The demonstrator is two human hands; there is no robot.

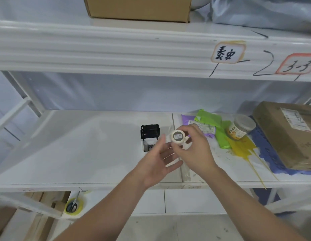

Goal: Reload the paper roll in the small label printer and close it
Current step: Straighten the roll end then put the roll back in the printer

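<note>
Okay, I'm gripping the paper roll point(177, 137) in my right hand point(197, 150), left hand point(158, 164) spread loose beside it, label printer point(149, 136) sitting lid-up on the shelf point(81, 145).

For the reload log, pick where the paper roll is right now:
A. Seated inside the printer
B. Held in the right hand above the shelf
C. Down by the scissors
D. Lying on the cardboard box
B: the right hand grips the paper roll beside the open printer.

Printer point(149, 136) on shelf point(81, 145) — jar point(241, 126) and box point(288, 134) right.
</note>
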